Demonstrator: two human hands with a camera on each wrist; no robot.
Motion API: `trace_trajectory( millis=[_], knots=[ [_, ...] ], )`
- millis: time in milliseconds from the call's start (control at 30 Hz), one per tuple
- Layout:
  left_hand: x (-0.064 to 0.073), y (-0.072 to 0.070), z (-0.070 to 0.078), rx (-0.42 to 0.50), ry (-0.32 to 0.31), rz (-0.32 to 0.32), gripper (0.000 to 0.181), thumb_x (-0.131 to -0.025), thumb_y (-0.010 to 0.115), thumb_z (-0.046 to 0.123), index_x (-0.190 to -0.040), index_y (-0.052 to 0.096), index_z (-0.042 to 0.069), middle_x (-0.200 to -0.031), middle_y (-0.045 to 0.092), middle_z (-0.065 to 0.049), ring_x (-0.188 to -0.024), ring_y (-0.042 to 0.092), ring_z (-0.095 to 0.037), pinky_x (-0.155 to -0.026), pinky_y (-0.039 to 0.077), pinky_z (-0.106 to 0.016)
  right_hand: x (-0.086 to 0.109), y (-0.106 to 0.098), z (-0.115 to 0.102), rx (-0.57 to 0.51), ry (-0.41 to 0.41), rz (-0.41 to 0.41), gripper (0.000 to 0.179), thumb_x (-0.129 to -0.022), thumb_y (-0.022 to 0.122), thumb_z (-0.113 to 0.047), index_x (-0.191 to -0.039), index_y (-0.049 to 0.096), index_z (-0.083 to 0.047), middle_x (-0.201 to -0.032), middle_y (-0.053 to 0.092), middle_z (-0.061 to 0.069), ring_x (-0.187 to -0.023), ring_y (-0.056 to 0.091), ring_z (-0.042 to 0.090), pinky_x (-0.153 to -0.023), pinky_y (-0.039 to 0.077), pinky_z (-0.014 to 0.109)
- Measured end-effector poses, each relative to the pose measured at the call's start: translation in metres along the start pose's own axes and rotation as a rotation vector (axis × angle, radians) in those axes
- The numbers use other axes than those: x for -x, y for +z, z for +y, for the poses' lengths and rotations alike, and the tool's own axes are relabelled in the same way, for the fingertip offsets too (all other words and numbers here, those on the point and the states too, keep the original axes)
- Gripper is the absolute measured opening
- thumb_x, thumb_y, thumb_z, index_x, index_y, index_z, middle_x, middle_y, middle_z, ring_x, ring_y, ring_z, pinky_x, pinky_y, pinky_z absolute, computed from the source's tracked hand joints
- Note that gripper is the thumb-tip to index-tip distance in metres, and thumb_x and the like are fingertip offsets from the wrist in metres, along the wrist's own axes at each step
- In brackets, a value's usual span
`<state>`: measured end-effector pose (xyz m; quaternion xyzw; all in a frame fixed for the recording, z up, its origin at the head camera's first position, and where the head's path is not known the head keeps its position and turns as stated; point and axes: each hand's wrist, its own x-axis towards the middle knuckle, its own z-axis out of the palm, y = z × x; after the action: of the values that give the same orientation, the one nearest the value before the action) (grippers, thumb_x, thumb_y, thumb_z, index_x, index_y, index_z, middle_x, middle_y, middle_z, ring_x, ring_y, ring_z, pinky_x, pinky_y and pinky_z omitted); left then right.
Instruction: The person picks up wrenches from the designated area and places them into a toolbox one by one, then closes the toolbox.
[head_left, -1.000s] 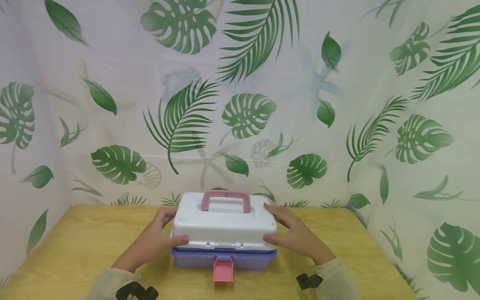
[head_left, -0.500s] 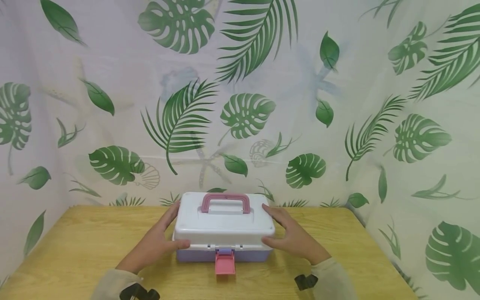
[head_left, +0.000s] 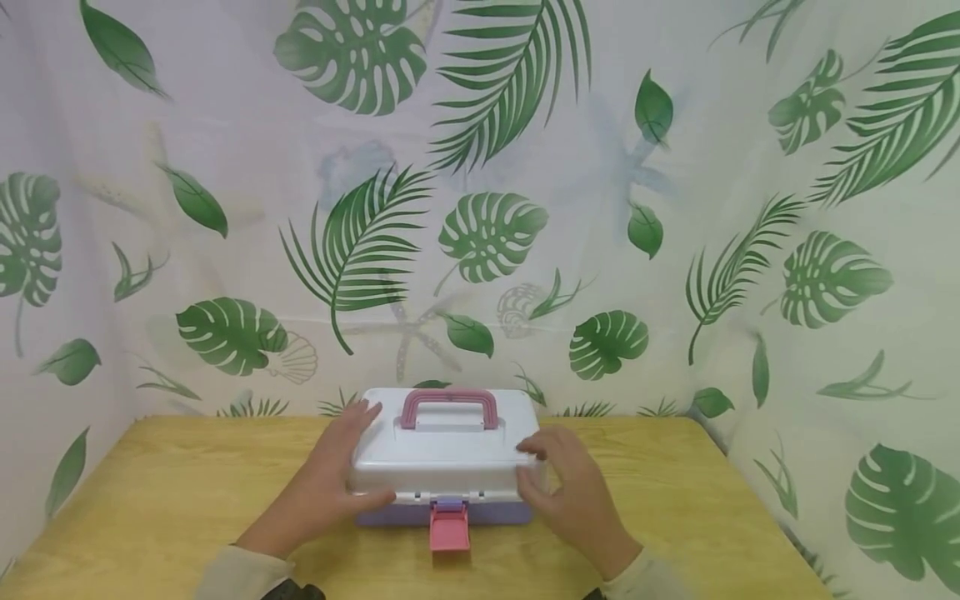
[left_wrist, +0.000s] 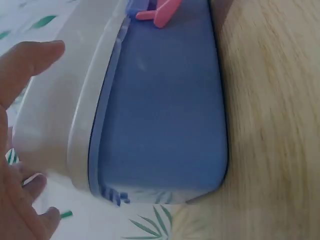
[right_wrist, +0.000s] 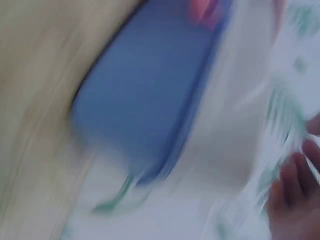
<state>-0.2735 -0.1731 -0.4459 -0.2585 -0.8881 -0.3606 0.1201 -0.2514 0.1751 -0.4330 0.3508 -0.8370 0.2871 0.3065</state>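
A storage box with a white lid point(head_left: 435, 462), a pink carrying handle point(head_left: 450, 398) and a purple-blue base point(left_wrist: 160, 110) sits on the table. Its lid lies down over the base. A pink latch point(head_left: 450, 532) sticks out from the front, unfastened. My left hand point(head_left: 330, 475) is at the box's left end, fingers spread near the lid's back corner and thumb by its front edge; in the left wrist view, the thumb looks lifted off the lid. At the right front corner, my right hand point(head_left: 573, 500) has loosely bent fingers, apart from the lid in the blurred right wrist view.
The wooden table point(head_left: 202, 467) reaches out on both sides of the box. A white cloth point(head_left: 480, 108) printed with green leaves hangs behind the table and along both sides.
The lid has come down onto the base, closing the gap along the front. Both hands have loosened from the lid's sides, and the right hand has shifted toward the front.
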Motion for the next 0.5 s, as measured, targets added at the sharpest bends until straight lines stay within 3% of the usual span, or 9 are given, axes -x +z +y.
trace_trajectory(
  millis=[33, 100, 167, 233, 333, 500],
  knots=[
    [-0.001, 0.001, 0.002, -0.063, 0.049, 0.014, 0.102, -0.078, 0.089, 0.044, -0.161, 0.036, 0.017, -0.166, 0.031, -0.016, -0.153, 0.023, -0.043, -0.121, 0.020, -0.068, 0.000, 0.005, -0.009, -0.011, -0.046, -0.050, 0.025, -0.083, 0.076, -0.005, -0.107, 0.072, -0.010, -0.097, 0.067, -0.003, -0.086, 0.060, 0.009, -0.077, 0.055, 0.023],
    [-0.002, 0.003, 0.007, -0.177, 0.137, 0.049, 0.091, -0.076, 0.090, 0.041, -0.153, 0.049, 0.015, -0.160, 0.042, -0.016, -0.151, 0.030, -0.041, -0.122, 0.019, -0.066, -0.001, 0.017, -0.023, -0.016, -0.093, -0.257, 0.017, -0.087, 0.074, -0.006, -0.102, 0.073, -0.015, -0.084, 0.062, -0.012, -0.075, 0.054, 0.000, -0.068, 0.048, 0.013],
    [-0.002, 0.005, 0.010, -0.272, 0.189, 0.080, 0.085, -0.074, 0.091, 0.041, -0.148, 0.057, 0.015, -0.155, 0.049, -0.016, -0.149, 0.035, -0.040, -0.123, 0.017, -0.065, 0.000, 0.029, -0.032, -0.014, -0.044, -0.495, 0.016, -0.091, 0.073, -0.012, -0.106, 0.075, -0.019, -0.080, 0.060, -0.018, -0.072, 0.050, -0.003, -0.067, 0.045, 0.010],
    [0.000, 0.007, 0.012, -0.329, 0.199, 0.092, 0.088, -0.071, 0.093, 0.043, -0.147, 0.058, 0.016, -0.155, 0.049, -0.015, -0.147, 0.037, -0.039, -0.123, 0.019, -0.063, 0.004, 0.040, -0.038, 0.040, 0.028, -0.663, 0.018, -0.093, 0.073, -0.019, -0.110, 0.075, -0.024, -0.083, 0.059, -0.022, -0.073, 0.049, -0.005, -0.070, 0.046, 0.012],
    [0.003, 0.009, 0.014, -0.361, 0.177, 0.083, 0.097, -0.067, 0.096, 0.041, -0.151, 0.054, 0.017, -0.158, 0.044, -0.015, -0.147, 0.038, -0.039, -0.120, 0.029, -0.062, 0.010, 0.048, -0.041, 0.072, 0.070, -0.739, 0.021, -0.091, 0.074, -0.020, -0.111, 0.075, -0.026, -0.086, 0.060, -0.023, -0.073, 0.051, -0.004, -0.071, 0.049, 0.013],
    [0.005, 0.011, 0.017, -0.352, 0.102, 0.046, 0.103, -0.066, 0.098, 0.027, -0.155, 0.048, 0.021, -0.163, 0.037, -0.015, -0.152, 0.029, -0.041, -0.111, 0.043, -0.062, 0.010, 0.042, -0.045, 0.039, 0.119, -0.707, 0.010, -0.090, 0.075, -0.021, -0.094, 0.069, -0.028, -0.075, 0.053, -0.021, -0.068, 0.048, -0.003, -0.063, 0.045, 0.015]
  ],
)
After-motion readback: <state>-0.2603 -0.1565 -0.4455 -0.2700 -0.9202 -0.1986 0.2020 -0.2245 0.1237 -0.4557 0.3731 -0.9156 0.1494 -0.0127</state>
